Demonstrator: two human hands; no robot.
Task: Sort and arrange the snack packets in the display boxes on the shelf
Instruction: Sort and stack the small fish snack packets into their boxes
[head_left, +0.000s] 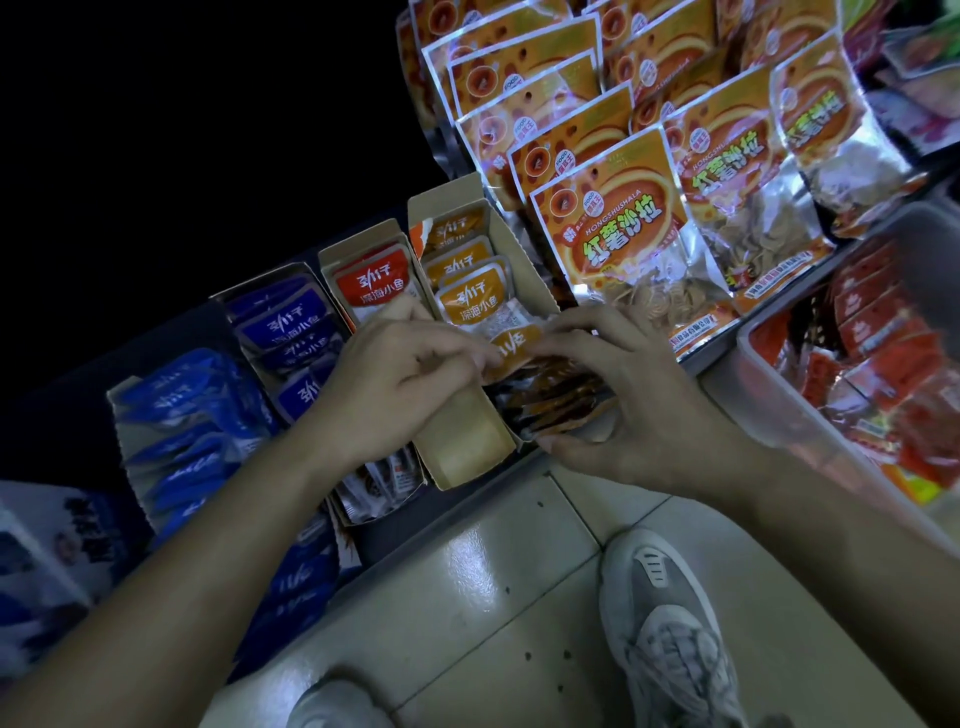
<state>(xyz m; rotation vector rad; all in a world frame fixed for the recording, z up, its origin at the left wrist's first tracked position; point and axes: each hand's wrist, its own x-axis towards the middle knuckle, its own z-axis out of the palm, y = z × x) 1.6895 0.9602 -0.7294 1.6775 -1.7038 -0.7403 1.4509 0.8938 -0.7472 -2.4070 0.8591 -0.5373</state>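
Both hands have their fingers (457, 358) curled onto one orange packet (511, 347), the left hand (395, 387) pinching its left end and the right hand (641, 400) its right, so it lies crosswise just above the orange display box (467, 449), whose standing row (470, 304) sits just behind.

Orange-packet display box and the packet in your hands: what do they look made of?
Display box: looks like plain cardboard, matte tan inside, with folded wall edges. Orange packet, pinched between left hand and right hand: probably thin plastic film, glossy and slightly crinkled, catching the light.
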